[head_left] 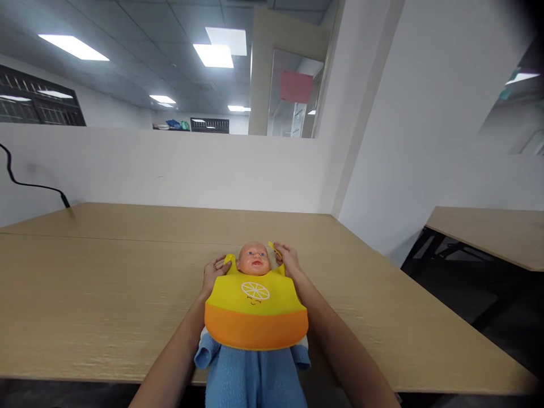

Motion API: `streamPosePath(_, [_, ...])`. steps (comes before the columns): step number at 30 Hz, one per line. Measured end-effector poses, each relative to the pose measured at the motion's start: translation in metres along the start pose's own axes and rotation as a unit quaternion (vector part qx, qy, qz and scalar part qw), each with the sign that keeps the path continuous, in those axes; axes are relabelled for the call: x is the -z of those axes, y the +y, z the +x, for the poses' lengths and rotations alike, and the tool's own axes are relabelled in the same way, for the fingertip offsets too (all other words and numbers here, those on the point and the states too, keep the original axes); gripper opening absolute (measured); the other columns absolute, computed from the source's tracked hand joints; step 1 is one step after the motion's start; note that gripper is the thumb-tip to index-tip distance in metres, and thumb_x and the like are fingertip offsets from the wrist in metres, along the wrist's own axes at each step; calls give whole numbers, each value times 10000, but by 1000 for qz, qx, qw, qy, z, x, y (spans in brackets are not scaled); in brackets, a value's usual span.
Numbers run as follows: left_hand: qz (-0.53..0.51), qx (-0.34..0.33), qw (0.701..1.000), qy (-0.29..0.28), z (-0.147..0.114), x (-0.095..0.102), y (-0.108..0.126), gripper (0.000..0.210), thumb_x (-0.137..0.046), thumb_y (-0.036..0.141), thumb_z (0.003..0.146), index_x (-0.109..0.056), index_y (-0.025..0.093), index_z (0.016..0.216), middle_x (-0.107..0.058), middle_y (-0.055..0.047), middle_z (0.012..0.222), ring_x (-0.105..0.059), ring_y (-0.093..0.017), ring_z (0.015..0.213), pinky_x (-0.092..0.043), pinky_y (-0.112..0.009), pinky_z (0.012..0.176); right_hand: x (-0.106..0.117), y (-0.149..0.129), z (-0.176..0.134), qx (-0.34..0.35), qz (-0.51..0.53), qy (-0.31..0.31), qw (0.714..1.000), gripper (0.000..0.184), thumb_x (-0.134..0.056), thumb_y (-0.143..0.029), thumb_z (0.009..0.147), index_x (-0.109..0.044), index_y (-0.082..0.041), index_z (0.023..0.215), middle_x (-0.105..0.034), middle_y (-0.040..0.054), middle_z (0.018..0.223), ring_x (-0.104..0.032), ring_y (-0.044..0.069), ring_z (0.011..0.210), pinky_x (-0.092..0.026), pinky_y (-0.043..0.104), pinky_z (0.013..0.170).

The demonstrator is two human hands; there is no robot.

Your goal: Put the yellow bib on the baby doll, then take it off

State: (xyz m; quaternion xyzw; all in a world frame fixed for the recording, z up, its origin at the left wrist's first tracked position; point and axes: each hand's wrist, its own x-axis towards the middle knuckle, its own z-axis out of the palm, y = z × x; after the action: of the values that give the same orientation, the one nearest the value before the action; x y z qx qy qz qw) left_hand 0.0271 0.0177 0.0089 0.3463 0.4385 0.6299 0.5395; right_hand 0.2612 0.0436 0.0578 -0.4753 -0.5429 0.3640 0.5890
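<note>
Spreading across the lower centre of the frame, a yellow-and-orange bib is laid over a blue-clad doll; one strap is held by the left hand, the other, beside the head, is pinched by the right hand, above the surface

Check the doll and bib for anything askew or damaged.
No spill or damage shows. Only the bib looks uneven: the strap end at the right hand rises higher beside the doll's head than the one at the left hand.
</note>
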Motion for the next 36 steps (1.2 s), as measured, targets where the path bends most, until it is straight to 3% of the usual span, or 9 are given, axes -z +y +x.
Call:
streamPosePath(3, [-17, -9, 1000, -12, -8, -2, 11, 445, -871, 340, 515, -657, 134, 846, -682, -20, 662, -598, -135, 543, -447, -227, 526, 6, -20, 7, -10, 86, -20, 996, 495, -691, -500, 605, -588, -169, 958, -520, -41, 650, -324, 47, 425, -255, 198, 400])
streamPosePath(7, [-46, -32, 998, -43, -18, -4, 21, 474, -865, 443, 480, -683, 140, 795, -653, 13, 625, -565, -116, 528, -423, -213, 510, -5, -57, -5, -6, 97, -162, 982, 446, -793, -415, 581, -590, -172, 895, -606, -10, 750, -463, 60, 504, -348, 190, 466])
streamPosePath(12, [-73, -20, 994, -78, -26, -8, 31, 408, -857, 372, 488, -708, 141, 789, -691, -12, 686, -595, -139, 568, -451, -241, 559, -47, -85, -21, 106, -143, -305, 936, 223, -717, -347, 703, -596, -184, 795, -657, 15, 840, -617, 163, 800, -451, 270, 709])
streamPosePath(15, [-62, -15, 995, -80, -26, -9, 34, 329, -827, 274, 471, -717, 147, 754, -678, -2, 631, -580, -140, 535, -430, -243, 535, -71, -83, -19, 198, -313, -304, 878, 108, -670, -267, 755, -631, -201, 832, -671, 14, 915, -604, 164, 857, -416, 271, 761])
streamPosePath(17, [-56, -10, 995, -85, -24, -8, 33, 296, -793, 212, 456, -718, 148, 735, -678, 1, 618, -570, -138, 516, -421, -245, 528, -82, -77, -16, 209, -388, -308, 843, 133, -670, -294, 768, -647, -222, 878, -679, 10, 934, -597, 166, 840, -396, 260, 726])
streamPosePath(20, [-72, -12, 994, -79, -21, -8, 29, 272, -780, 197, 452, -700, 147, 707, -678, -2, 619, -574, -138, 520, -424, -246, 537, -89, -70, -13, 210, -436, -298, 823, 152, -649, -328, 792, -658, -237, 914, -691, 12, 926, -597, 174, 820, -377, 255, 683])
streamPosePath(27, [-166, -17, 983, -77, -12, -9, 18, 383, -720, 474, 620, -654, 159, 829, -704, -26, 770, -639, -168, 667, -482, -277, 648, -74, -99, -4, 240, -308, -250, 886, 49, -643, -225, 751, -633, -179, 762, -679, 19, 808, -594, 156, 774, -433, 272, 718])
streamPosePath(32, [-38, -31, 999, 11, 0, -5, 8, 277, -638, 449, 680, -614, 176, 717, -656, -25, 618, -619, -183, 627, -455, -277, 584, -34, -144, 8, 151, -216, -238, 935, 196, -703, -313, 689, -591, -172, 764, -657, 28, 790, -570, 137, 666, -441, 236, 523])
streamPosePath(36, [74, -81, 994, 16, 5, -2, -7, 225, -590, 403, 721, -598, 179, 710, -638, -24, 593, -606, -182, 615, -458, -281, 581, 12, -188, 14, 144, -195, -172, 955, 347, -789, -408, 627, -582, -166, 764, -653, 42, 787, -548, 115, 621, -382, 196, 423])
